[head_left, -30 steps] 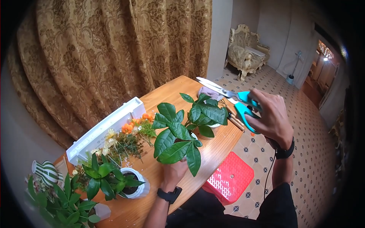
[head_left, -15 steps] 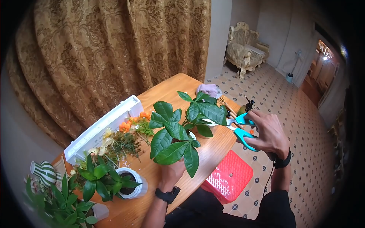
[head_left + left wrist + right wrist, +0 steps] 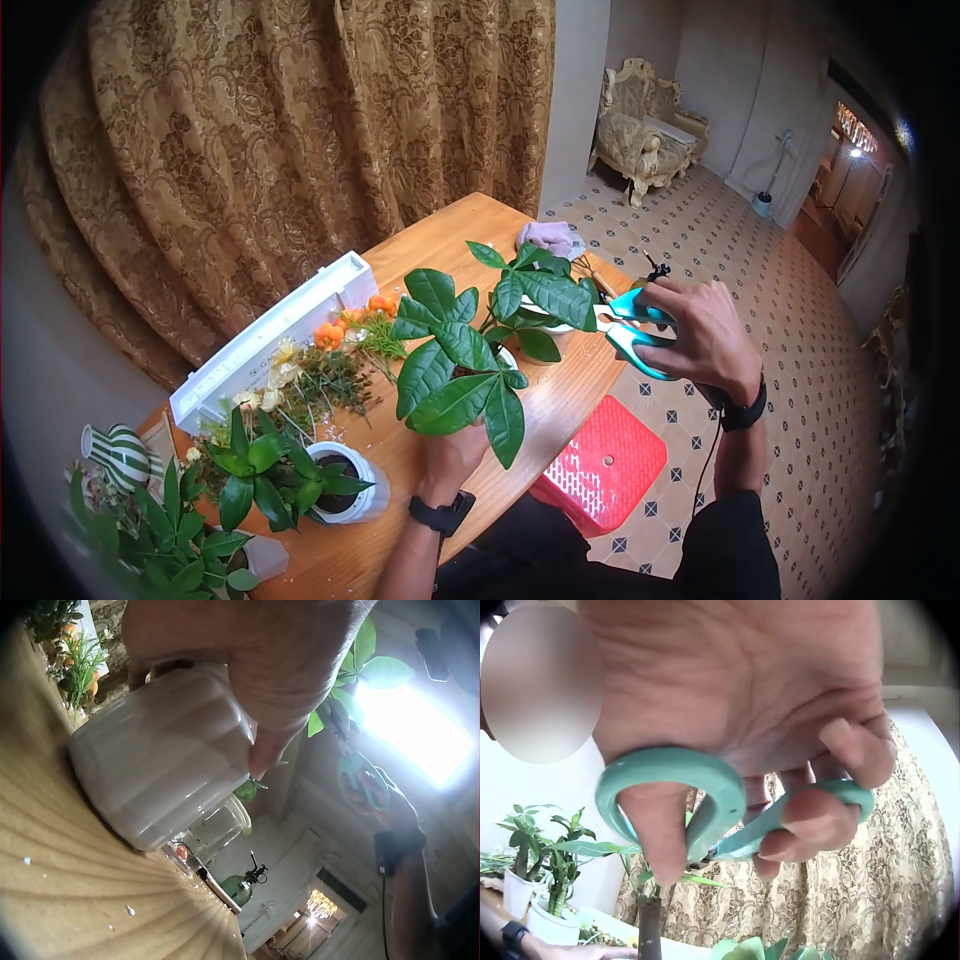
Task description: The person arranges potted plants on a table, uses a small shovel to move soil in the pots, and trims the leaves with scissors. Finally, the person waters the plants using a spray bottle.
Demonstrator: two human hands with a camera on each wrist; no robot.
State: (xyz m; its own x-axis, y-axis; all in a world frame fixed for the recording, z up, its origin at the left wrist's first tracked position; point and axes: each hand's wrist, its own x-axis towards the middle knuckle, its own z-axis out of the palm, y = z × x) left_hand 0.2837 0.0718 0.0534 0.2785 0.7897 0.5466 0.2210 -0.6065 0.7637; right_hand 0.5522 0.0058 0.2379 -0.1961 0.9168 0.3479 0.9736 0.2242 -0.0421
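Note:
My left hand (image 3: pixel 460 455) grips the white ribbed pot (image 3: pixel 165 757) of a plant with broad glossy leaves (image 3: pixel 455 405). In the left wrist view its fingers and thumb reach around the upper part of the pot, low over the wooden table. My right hand (image 3: pixel 710 335) holds scissors (image 3: pixel 628 304) by their teal handles, the thumb through one loop and fingers through the other. Leaves at the plant's right side hide most of the blades. A brown stem (image 3: pixel 649 930) stands below the scissors in the right wrist view.
Left on the table (image 3: pixel 430 245) are a potted plant (image 3: pixel 350 505), cut flowers (image 3: pixel 285 370) and a long white box (image 3: pixel 270 335). A purple cloth (image 3: pixel 548 237) lies at the far corner. A red stool (image 3: pixel 610 465) stands beside the table's near edge.
My right hand has brought the scissors down from above the table's far right corner, and their blades have passed behind the leaves. The left hand stays at the pot.

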